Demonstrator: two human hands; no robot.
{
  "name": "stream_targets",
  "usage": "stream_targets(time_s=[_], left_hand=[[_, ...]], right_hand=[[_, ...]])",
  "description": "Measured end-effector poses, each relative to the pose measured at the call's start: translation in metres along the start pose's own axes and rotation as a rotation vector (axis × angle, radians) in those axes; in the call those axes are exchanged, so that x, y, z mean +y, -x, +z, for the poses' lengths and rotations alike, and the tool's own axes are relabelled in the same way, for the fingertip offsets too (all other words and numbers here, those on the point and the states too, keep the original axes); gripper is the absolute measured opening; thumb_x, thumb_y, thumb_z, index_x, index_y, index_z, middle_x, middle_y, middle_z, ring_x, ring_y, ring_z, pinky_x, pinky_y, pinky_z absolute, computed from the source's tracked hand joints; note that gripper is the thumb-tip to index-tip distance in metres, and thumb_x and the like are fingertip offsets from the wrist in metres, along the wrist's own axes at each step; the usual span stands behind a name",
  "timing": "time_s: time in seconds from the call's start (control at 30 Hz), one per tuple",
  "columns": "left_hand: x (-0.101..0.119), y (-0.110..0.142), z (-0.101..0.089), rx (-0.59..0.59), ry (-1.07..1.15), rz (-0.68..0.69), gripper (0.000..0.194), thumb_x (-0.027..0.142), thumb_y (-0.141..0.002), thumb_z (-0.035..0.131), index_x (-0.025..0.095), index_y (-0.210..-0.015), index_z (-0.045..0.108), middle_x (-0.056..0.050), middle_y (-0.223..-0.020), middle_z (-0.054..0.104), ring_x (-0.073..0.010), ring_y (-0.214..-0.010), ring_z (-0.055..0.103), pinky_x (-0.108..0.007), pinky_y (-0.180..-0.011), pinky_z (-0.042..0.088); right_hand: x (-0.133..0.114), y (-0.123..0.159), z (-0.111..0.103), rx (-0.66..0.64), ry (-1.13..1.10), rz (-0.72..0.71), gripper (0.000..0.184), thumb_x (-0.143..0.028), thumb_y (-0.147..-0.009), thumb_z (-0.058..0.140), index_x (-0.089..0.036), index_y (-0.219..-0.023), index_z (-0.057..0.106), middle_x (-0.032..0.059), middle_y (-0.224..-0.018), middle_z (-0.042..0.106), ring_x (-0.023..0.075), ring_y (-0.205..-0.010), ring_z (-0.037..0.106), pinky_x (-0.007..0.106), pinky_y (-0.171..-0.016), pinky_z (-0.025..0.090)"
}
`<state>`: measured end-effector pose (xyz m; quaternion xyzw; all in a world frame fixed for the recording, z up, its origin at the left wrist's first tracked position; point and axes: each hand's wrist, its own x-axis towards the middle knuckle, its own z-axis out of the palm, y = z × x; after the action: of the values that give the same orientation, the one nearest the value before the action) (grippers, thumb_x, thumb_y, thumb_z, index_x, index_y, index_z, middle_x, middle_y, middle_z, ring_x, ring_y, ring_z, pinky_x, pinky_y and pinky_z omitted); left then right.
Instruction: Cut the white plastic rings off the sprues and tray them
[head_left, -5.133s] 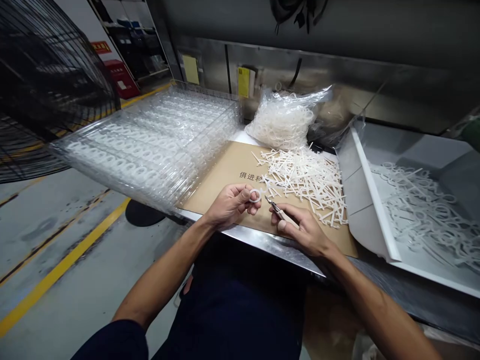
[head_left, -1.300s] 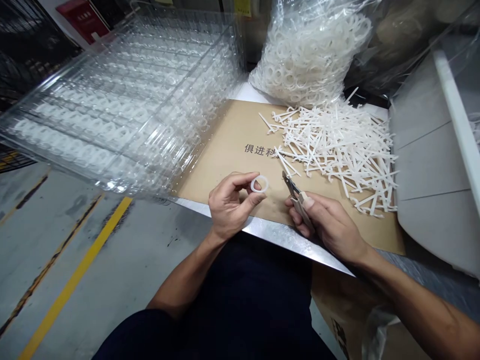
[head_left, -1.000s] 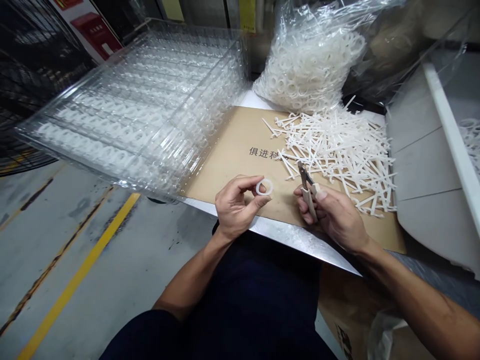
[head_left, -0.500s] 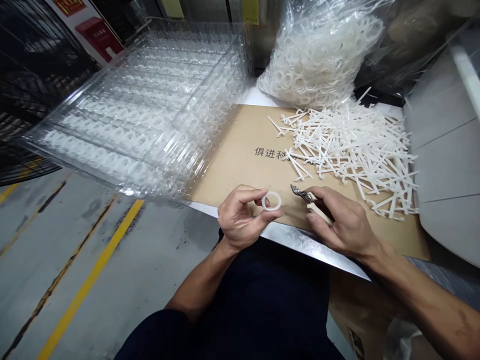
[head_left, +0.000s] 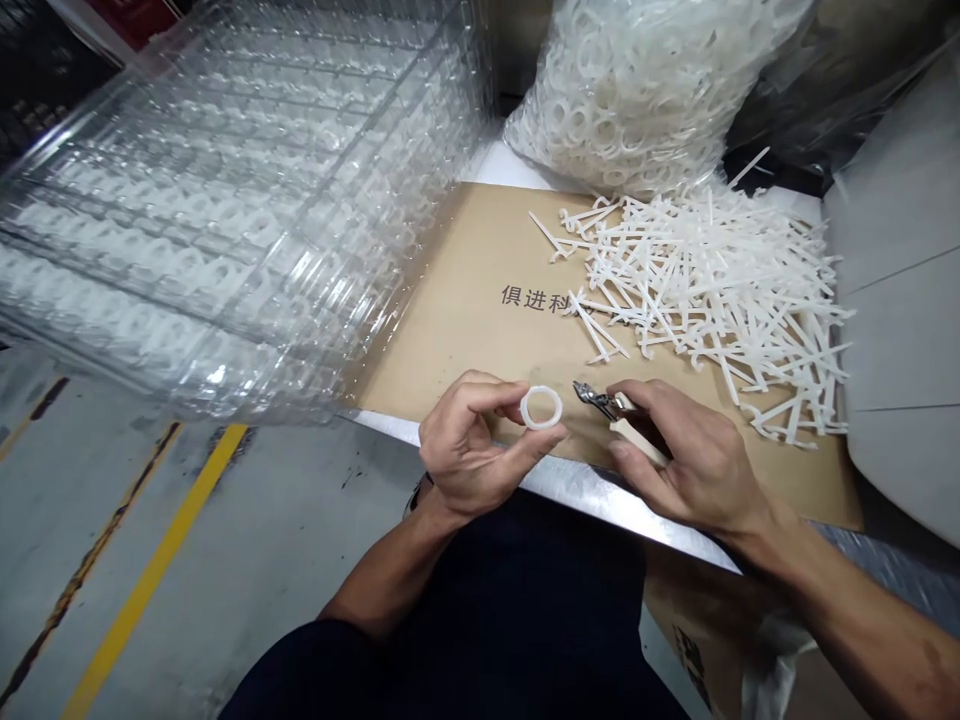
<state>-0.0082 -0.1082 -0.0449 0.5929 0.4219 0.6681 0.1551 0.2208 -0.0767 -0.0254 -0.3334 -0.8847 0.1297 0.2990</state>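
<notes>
My left hand (head_left: 469, 450) pinches a small white plastic ring (head_left: 541, 408) between thumb and fingers, held over the front edge of a brown cardboard sheet (head_left: 465, 310). My right hand (head_left: 686, 460) grips small cutting pliers (head_left: 600, 402) with pale handles; their metal jaws point left, close to the ring but apart from it. A heap of white plastic sprue sticks (head_left: 712, 290) lies on the cardboard just beyond my right hand.
A stack of clear plastic trays (head_left: 225, 200) holding white rings fills the left. A clear bag of white rings (head_left: 637, 90) sits at the back. A grey bin wall (head_left: 900, 300) stands at the right. Below the metal table edge (head_left: 600, 490) is concrete floor with yellow lines.
Both hands stay close together at the table's front edge. The pliers swung from pointing upward to pointing left toward the ring. The view dipped lower and closer.
</notes>
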Motion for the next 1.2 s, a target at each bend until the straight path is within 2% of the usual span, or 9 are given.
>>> stream_targets(time_s=[0.13, 0.37, 0.67, 0.87, 1.0, 1.13, 1.2], left_hand=[[0.0, -0.002, 0.0005, -0.015, -0.021, -0.008, 0.044, 0.024, -0.074, 0.094, 0.019, -0.111, 0.07, 0.002, -0.082, 0.066, -0.0128, -0.072, 0.064, -0.026, -0.058, 0.054], [0.0031, -0.005, -0.0003, -0.051, -0.035, 0.018, 0.046, 0.019, -0.075, 0.093, 0.019, -0.113, 0.069, 0.002, -0.085, 0.069, -0.0118, -0.072, 0.065, -0.027, -0.059, 0.056], [0.0028, -0.0063, 0.0008, -0.042, -0.013, 0.033, 0.048, 0.014, -0.072, 0.093, 0.016, -0.113, 0.069, 0.001, -0.084, 0.068, -0.0122, -0.072, 0.064, -0.027, -0.059, 0.056], [0.0035, -0.0056, -0.0014, -0.064, -0.078, 0.004, 0.045, 0.019, -0.076, 0.091, 0.021, -0.113, 0.067, 0.002, -0.086, 0.068, -0.0117, -0.071, 0.065, -0.026, -0.059, 0.058], [0.003, -0.0042, -0.0031, -0.063, -0.083, -0.012, 0.047, 0.016, -0.073, 0.092, 0.021, -0.113, 0.068, 0.001, -0.086, 0.068, -0.0128, -0.073, 0.065, -0.026, -0.061, 0.057], [0.0029, -0.0028, -0.0033, -0.055, -0.022, -0.095, 0.043, 0.012, -0.077, 0.086, 0.021, -0.115, 0.069, -0.002, -0.09, 0.067, -0.0139, -0.076, 0.065, -0.026, -0.063, 0.055], [0.0037, -0.0077, -0.0026, -0.112, -0.008, -0.165, 0.037, 0.013, -0.082, 0.082, 0.021, -0.116, 0.069, -0.003, -0.09, 0.066, -0.015, -0.078, 0.065, -0.027, -0.064, 0.055]], right_hand=[[-0.0004, -0.0004, -0.0003, -0.017, -0.012, 0.009, 0.032, -0.027, -0.099, 0.062, -0.011, -0.126, 0.058, 0.0126, -0.095, 0.073, 0.0223, -0.077, 0.072, 0.034, -0.068, 0.06], [-0.0003, -0.0027, -0.0011, -0.04, -0.031, 0.022, 0.031, -0.026, -0.098, 0.063, -0.009, -0.124, 0.059, 0.0126, -0.095, 0.072, 0.0209, -0.077, 0.071, 0.033, -0.069, 0.059], [-0.0008, -0.0032, -0.0023, -0.045, -0.018, 0.018, 0.032, -0.027, -0.098, 0.062, -0.009, -0.124, 0.058, 0.0129, -0.095, 0.072, 0.0213, -0.077, 0.071, 0.033, -0.069, 0.057], [0.0001, -0.0023, -0.0014, -0.051, -0.028, 0.022, 0.033, -0.027, -0.098, 0.063, -0.011, -0.126, 0.057, 0.0115, -0.095, 0.071, 0.0213, -0.077, 0.07, 0.033, -0.069, 0.058], [0.0005, -0.0019, 0.0005, -0.049, -0.025, 0.029, 0.034, -0.027, -0.097, 0.063, -0.014, -0.127, 0.055, 0.0097, -0.094, 0.07, 0.0216, -0.077, 0.069, 0.033, -0.068, 0.057], [-0.002, -0.0011, 0.0044, -0.041, -0.023, 0.025, 0.033, -0.029, -0.097, 0.061, -0.015, -0.126, 0.055, 0.0088, -0.092, 0.069, 0.022, -0.077, 0.067, 0.034, -0.07, 0.057], [-0.0026, -0.0015, 0.0066, -0.04, 0.001, 0.022, 0.032, -0.031, -0.097, 0.058, -0.014, -0.124, 0.054, 0.0095, -0.091, 0.069, 0.0227, -0.076, 0.067, 0.035, -0.069, 0.056]])
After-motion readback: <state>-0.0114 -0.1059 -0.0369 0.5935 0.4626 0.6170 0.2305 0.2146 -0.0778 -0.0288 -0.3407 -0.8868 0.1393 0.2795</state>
